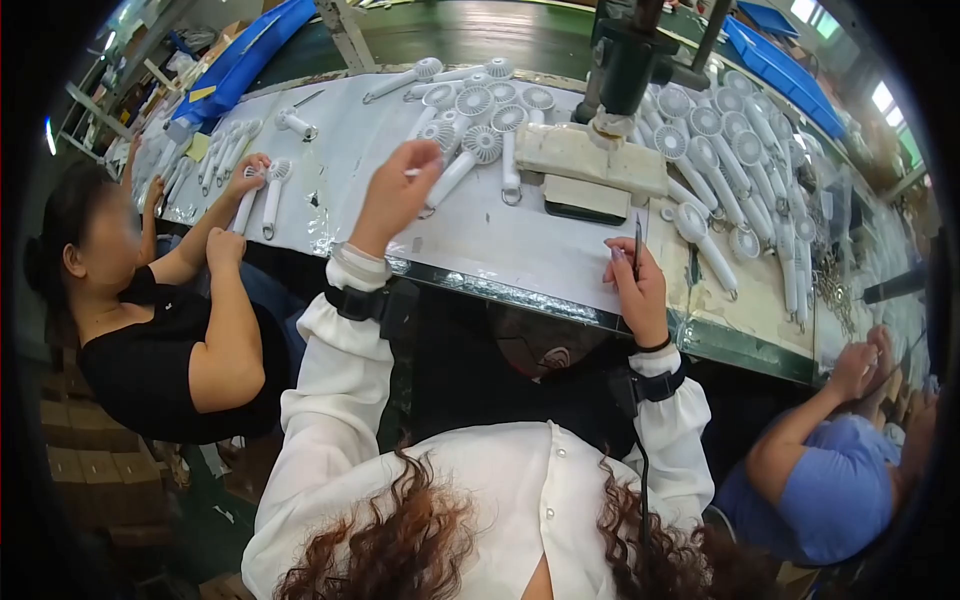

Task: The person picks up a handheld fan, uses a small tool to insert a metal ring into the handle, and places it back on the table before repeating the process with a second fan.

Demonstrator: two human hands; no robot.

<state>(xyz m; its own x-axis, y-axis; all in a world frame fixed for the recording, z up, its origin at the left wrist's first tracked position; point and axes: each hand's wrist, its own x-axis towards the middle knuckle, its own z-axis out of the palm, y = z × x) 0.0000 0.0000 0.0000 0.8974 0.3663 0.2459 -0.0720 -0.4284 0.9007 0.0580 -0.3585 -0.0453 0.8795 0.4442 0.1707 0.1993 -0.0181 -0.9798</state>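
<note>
My left hand [398, 195] is raised over the table, fingers curled, with a small whitish bit showing at the fingertips that I cannot make out. Just beyond it lies a white handheld fan [482, 146], its round grille up and its handle slanting toward me. My right hand [640, 285] rests by the table's near edge, closed around a thin dark pen-like tool [638, 240] that points upward. Between my hands and farther off, a cream block [590, 160] sits under a dark machine head [628, 75], with a pale, dark-sided pad [585, 198] before it.
White handheld fans are heaped at the far middle and in a larger pile [735, 130] on the right. A co-worker in black [180, 350] handles fans at left; another in blue [830, 490] works at right. Blue trays [785, 75] stand at the back.
</note>
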